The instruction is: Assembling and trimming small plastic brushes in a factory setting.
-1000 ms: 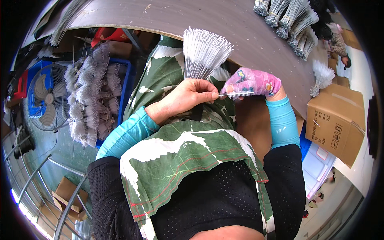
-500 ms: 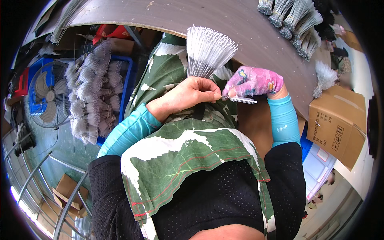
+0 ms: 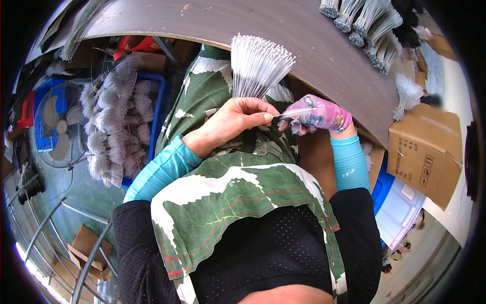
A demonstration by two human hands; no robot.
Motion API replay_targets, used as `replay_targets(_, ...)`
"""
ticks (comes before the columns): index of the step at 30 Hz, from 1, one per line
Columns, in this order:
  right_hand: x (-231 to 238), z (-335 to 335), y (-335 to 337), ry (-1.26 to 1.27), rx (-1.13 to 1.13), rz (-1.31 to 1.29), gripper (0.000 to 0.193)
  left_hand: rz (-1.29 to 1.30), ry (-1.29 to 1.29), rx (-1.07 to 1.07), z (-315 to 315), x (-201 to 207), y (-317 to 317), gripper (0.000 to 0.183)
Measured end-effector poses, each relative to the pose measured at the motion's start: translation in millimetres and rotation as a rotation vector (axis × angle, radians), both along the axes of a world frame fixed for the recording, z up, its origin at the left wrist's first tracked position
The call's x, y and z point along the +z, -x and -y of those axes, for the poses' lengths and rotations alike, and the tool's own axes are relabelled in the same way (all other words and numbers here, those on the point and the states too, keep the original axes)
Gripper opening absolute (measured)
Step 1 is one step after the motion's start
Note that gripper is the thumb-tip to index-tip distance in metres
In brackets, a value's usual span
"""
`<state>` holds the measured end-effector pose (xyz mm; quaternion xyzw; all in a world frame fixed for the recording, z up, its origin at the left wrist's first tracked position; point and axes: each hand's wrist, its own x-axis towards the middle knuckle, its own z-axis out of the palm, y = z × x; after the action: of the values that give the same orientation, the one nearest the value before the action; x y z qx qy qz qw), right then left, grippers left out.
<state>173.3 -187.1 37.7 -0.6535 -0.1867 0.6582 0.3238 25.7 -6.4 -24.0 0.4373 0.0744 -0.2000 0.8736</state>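
My bare left hand (image 3: pixel 229 123) pinches the thin wire stem of a single small white-bristled wire brush (image 3: pixel 304 111) between thumb and forefinger. Behind those fingers, a fanned bunch of similar brushes (image 3: pixel 260 66) stands with bristles up; its lower stems are hidden by the hand, so how they are held does not show. My right hand (image 3: pixel 326 116), in a pink flowered glove with greyed fingertips, is curled right beside the single brush, whose bristles cross in front of the glove. What its bent fingers grip, if anything, I cannot make out.
A brown table (image 3: pixel 314 50) curves ahead, with several wire bundles (image 3: pixel 372 25) at its far right. A cardboard box (image 3: pixel 425 154) stands to the right. On the left are a fan (image 3: pixel 62 126), a blue crate (image 3: pixel 159 109) heaped with bagged brushes (image 3: pixel 114 121), and metal rails (image 3: pixel 86 268).
The single brush has swung from pointing slightly down to slightly up, now lying across the glove. My right hand has shifted down and left, its fingertips moving off the stem by my left thumb.
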Motion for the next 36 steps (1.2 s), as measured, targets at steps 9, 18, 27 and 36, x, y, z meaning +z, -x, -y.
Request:
replay_targets(9,-1.4,-2.7,2.6,-0.02,0.009,0.025,0.035,-0.014,0.043,0.023,3.2,1.9,-1.2,0.019)
replay_targets(18,-6.4,-0.6,7.8,-0.054,-0.043,0.059,0.034,-0.025,0.021,0.023,2.3,-0.3,-1.5,0.018)
replay_targets(27,-6.6,1.5,6.5,-0.058,-0.046,0.037,0.033,0.003,-0.005,0.029,3.5,1.0,-0.7,0.017)
replay_targets(36,-4.8,1.4,10.3,-0.042,-0.132,0.039,0.032,-0.036,-0.008,0.033,3.6,0.7,-1.6,0.017)
